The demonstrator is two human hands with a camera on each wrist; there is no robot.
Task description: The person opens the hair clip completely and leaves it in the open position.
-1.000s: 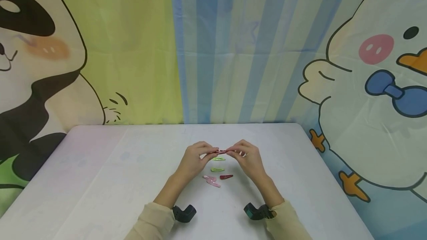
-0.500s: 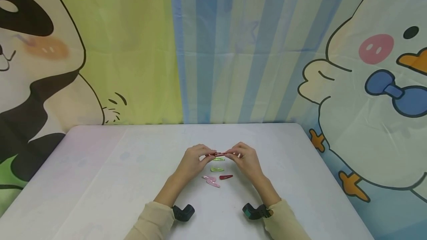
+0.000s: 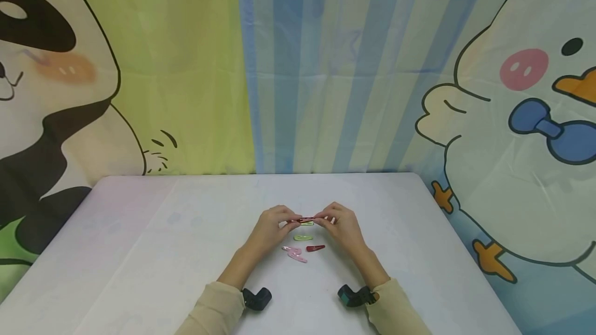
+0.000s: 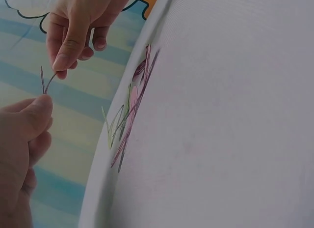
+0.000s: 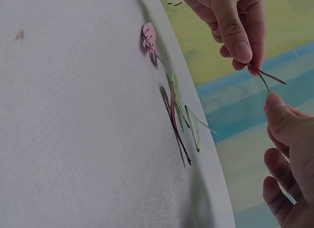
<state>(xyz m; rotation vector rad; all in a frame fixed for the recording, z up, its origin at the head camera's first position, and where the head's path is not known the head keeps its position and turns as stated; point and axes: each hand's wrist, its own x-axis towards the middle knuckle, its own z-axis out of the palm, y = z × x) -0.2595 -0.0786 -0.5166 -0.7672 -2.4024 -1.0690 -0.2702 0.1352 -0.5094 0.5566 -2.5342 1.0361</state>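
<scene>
left hand [image 3: 271, 226]: pinching a red clip [image 3: 306, 219] by its joined end | right hand [image 3: 343, 225]: pinching at the splayed end | clip's hanging between them, lower center of frame, long axis running left-right, so yeah, neither grip's sitting closer

White desk [image 3: 139, 252], far corners rounded. Slightly right of its middle, small snap clips: far green clip [image 3: 307, 224]; second green clip [image 3: 303, 238] nearer, spread open. Dark red clip [image 3: 315, 248] nearer still, to right, also spread. To left, upper pink clip [image 3: 291, 249], lower pink clip [image 3: 297, 258] just nearer, angled.
</scene>
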